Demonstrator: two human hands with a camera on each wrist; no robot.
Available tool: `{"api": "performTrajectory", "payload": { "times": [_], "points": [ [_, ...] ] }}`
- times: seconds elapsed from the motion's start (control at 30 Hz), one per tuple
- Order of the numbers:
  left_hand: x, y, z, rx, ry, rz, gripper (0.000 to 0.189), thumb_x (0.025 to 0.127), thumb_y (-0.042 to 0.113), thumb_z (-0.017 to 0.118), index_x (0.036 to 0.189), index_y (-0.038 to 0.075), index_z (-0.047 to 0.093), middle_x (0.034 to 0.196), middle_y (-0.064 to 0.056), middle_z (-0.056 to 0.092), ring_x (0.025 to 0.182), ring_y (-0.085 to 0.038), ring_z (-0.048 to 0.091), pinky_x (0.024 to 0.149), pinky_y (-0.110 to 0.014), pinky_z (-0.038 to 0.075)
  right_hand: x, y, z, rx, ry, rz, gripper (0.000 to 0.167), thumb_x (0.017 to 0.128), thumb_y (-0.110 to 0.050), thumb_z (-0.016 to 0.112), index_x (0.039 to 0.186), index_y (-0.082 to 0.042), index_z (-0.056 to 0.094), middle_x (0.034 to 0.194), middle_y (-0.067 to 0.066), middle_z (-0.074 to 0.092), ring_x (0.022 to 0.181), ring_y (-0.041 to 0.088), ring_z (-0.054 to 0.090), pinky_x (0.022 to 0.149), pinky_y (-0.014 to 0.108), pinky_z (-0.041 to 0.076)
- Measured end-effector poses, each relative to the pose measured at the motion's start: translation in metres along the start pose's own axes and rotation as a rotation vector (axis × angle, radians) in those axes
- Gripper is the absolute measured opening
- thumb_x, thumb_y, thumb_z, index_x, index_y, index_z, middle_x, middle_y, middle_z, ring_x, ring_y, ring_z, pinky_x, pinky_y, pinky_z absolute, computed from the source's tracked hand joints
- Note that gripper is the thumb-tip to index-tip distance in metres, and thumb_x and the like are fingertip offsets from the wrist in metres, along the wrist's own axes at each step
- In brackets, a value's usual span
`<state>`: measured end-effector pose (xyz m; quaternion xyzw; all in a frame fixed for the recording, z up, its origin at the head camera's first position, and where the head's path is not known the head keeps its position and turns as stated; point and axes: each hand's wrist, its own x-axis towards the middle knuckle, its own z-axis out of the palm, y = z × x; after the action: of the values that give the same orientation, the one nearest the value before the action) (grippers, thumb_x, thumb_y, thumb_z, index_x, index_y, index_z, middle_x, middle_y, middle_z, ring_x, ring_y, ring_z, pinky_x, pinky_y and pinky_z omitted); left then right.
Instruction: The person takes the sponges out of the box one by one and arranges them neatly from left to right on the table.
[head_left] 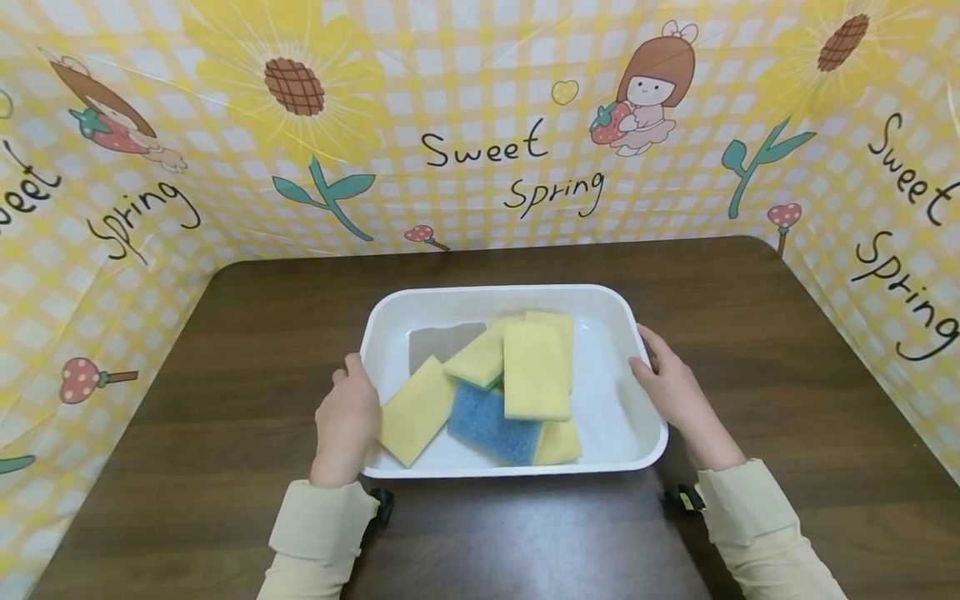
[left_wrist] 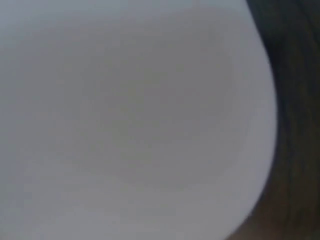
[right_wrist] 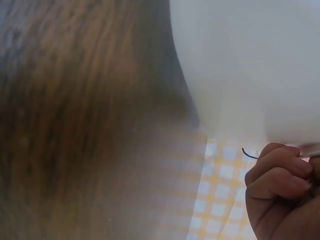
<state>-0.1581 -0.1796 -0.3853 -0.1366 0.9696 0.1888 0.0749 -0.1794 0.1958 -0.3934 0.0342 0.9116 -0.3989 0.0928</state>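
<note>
Both left hand (head_left: 347, 425) and right hand (head_left: 672, 388) grip white tray (head_left: 609, 400); tabletop (head_left: 225, 417) beyond every edge.

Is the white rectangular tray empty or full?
Partly filled: the tray holds yellow rectangular sponges and a blue sponge, its right side bare.

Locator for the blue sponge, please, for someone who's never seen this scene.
Find the white tray between the left hand and the right hand. Inside, near the rim closest to the person, the blue sponge lies with one corner under an upper yellow sponge. Its visible face is the only blue one in the tray; its neighbours mostly show yellow.
</note>
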Motion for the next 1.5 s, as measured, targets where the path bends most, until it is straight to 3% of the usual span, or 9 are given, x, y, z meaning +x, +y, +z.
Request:
{"api": "performTrajectory", "payload": {
  "times": [0.23, 0.4, 0.53, 0.77, 0.87, 1.13, 1.27, 1.5],
  "points": [
    [0.001, -0.001, 0.001, -0.037, 0.005, 0.002, 0.040, 0.099, 0.008, 0.035, 0.134, -0.008, 0.025, 0.104, -0.032, 0.057, 0.077, -0.037, 0.060, 0.063, -0.048, 0.048, 0.001, 0.000, -0.001, 0.001, -0.006, 0.006, 0.059, 0.100, -0.022, 0.043, 0.152, -0.008, 0.019, 0.091, 0.025, 0.060, 0.078, 0.026, 0.064, 0.061, 0.035, 0.054],
    [0.000, -0.001, -0.001, -0.064, -0.029, -0.019, 0.042, 0.098, 0.009, 0.037, 0.135, -0.006, 0.023, 0.099, -0.031, 0.062, 0.071, -0.033, 0.060, 0.056, -0.040, 0.045, 0.001, -0.002, -0.002, -0.022, -0.023, 0.019, 0.061, 0.099, -0.022, 0.047, 0.151, -0.007, 0.019, 0.085, 0.020, 0.057, 0.075, 0.024, 0.062, 0.059, 0.033, 0.053],
    [0.000, -0.002, -0.002, -0.063, -0.044, -0.040, 0.044, 0.099, 0.010, 0.037, 0.137, -0.004, 0.022, 0.101, -0.032, 0.062, 0.072, -0.034, 0.060, 0.057, -0.040, 0.045, -0.002, -0.008, -0.003, -0.064, -0.032, 0.022, 0.062, 0.099, -0.025, 0.048, 0.150, -0.003, 0.020, 0.090, 0.021, 0.057, 0.076, 0.024, 0.061, 0.060, 0.032, 0.053],
    [0.001, -0.002, -0.002, -0.055, -0.048, -0.045, 0.045, 0.098, 0.010, 0.038, 0.137, -0.004, 0.021, 0.101, -0.032, 0.062, 0.071, -0.033, 0.060, 0.058, -0.041, 0.045, -0.021, -0.033, 0.001, -0.166, 0.131, -0.046, 0.058, 0.096, -0.026, 0.048, 0.144, 0.003, 0.031, 0.123, 0.032, 0.043, 0.105, 0.042, 0.051, 0.084, 0.052, 0.045],
    [0.001, -0.002, -0.002, -0.053, -0.044, -0.045, 0.045, 0.098, 0.009, 0.039, 0.137, -0.004, 0.022, 0.101, -0.032, 0.062, 0.071, -0.034, 0.060, 0.058, -0.041, 0.045, -0.030, -0.044, 0.005, -0.167, 0.153, -0.068, 0.056, 0.096, -0.025, 0.049, 0.142, 0.003, 0.035, 0.129, 0.034, 0.038, 0.108, 0.045, 0.050, 0.087, 0.054, 0.043],
    [0.000, -0.002, -0.003, -0.049, -0.046, -0.054, 0.044, 0.098, 0.010, 0.038, 0.137, -0.003, 0.021, 0.101, -0.032, 0.062, 0.072, -0.034, 0.060, 0.059, -0.042, 0.045, -0.046, -0.064, 0.022, -0.103, 0.034, -0.179, 0.054, 0.094, -0.027, 0.057, 0.139, -0.002, 0.039, 0.102, 0.019, 0.060, 0.078, 0.020, 0.058, 0.071, 0.032, 0.045],
    [-0.001, -0.002, -0.003, -0.053, -0.034, -0.046, 0.043, 0.098, 0.009, 0.038, 0.136, -0.004, 0.023, 0.098, -0.031, 0.062, 0.069, -0.033, 0.059, 0.056, -0.040, 0.044, -0.050, -0.069, 0.032, -0.049, -0.033, -0.148, 0.057, 0.091, -0.031, 0.062, 0.134, -0.002, 0.039, 0.096, 0.013, 0.060, 0.078, 0.018, 0.058, 0.068, 0.029, 0.044],
    [-0.002, 0.000, -0.002, -0.069, -0.029, -0.042, 0.044, 0.098, 0.009, 0.039, 0.137, -0.004, 0.022, 0.094, -0.029, 0.062, 0.068, -0.031, 0.058, 0.055, -0.036, 0.043, -0.051, -0.072, 0.042, -0.025, -0.045, -0.107, 0.047, 0.089, -0.032, 0.062, 0.122, -0.005, 0.042, 0.090, 0.006, 0.060, 0.079, 0.015, 0.058, 0.069, 0.027, 0.042]
  ]
}}
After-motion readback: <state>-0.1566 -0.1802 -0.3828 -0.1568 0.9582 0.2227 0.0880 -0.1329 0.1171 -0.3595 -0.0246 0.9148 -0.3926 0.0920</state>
